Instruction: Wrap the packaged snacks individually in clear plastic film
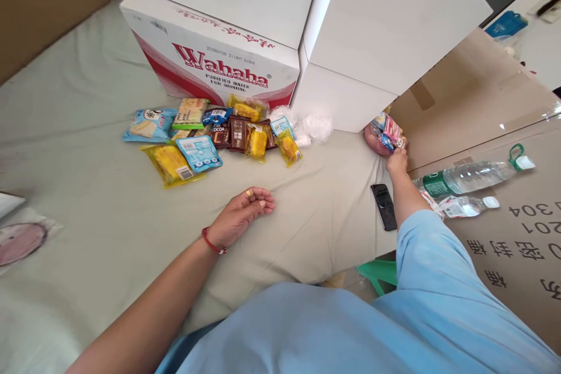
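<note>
My left hand (243,212) rests palm up on the pale green sheet (87,187), fingers loosely curled and holding nothing, with a red band at the wrist. My right hand (397,159) reaches to the right edge of the sheet and touches a pink bag of small snack packets (383,133); its fingers are hidden behind the hand. A pile of snack packets (210,134) in yellow, blue and brown wrappers lies in front of my left hand.
A Wahaha water carton (210,58) and a white box (372,41) stand behind the snacks. A black phone (384,206) lies near my right forearm. Two water bottles (468,178) lie on brown cardboard (517,234) at right. A green stool (379,273) shows below.
</note>
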`<act>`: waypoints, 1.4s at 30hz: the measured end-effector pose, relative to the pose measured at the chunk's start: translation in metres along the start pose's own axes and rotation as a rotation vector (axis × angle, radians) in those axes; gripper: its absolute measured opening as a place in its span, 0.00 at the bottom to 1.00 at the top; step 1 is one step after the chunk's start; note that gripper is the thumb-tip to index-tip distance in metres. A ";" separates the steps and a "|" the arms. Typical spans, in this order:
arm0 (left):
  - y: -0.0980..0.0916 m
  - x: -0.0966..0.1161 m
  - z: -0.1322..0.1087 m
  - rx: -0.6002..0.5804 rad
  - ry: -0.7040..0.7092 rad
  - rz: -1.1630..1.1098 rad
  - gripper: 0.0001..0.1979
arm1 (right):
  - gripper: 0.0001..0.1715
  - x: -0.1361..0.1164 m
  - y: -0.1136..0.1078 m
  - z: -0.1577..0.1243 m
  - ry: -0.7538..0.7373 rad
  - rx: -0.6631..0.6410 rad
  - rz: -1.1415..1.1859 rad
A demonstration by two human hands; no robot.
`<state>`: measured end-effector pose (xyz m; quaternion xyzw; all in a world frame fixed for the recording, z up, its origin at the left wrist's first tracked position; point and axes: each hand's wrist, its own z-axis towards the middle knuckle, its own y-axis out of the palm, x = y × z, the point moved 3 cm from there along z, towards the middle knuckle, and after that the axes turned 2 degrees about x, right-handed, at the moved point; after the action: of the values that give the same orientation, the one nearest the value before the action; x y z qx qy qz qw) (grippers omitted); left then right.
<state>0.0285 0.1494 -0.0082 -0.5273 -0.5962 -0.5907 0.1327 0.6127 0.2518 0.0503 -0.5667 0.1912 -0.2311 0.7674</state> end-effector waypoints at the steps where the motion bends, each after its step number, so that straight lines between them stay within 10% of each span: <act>1: 0.000 0.000 0.000 -0.001 0.000 0.000 0.18 | 0.34 0.000 0.002 0.004 0.032 -0.009 0.001; 7: -0.002 0.001 -0.001 0.001 0.006 -0.009 0.19 | 0.32 0.001 0.005 0.008 0.069 -0.043 -0.001; 22: 0.002 0.015 -0.010 -0.177 0.058 -0.102 0.08 | 0.28 0.013 -0.043 -0.086 -0.184 0.096 0.058; 26: 0.002 0.023 -0.012 -0.257 0.071 -0.237 0.12 | 0.20 -0.041 -0.057 -0.114 -0.275 0.249 0.211; 32: 0.001 0.025 -0.011 -0.256 0.018 -0.244 0.05 | 0.18 -0.173 -0.043 -0.124 -0.485 0.056 0.492; 37: -0.002 0.026 -0.011 -0.223 0.071 -0.216 0.04 | 0.22 -0.236 -0.045 -0.097 -0.276 0.192 0.564; 42: 0.000 0.027 -0.009 -0.204 0.088 -0.234 0.04 | 0.23 -0.247 -0.043 -0.086 -0.028 0.076 0.690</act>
<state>0.0128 0.1543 0.0151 -0.4386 -0.5842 -0.6820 0.0348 0.3560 0.3151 0.0744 -0.4425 0.3525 0.0428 0.8235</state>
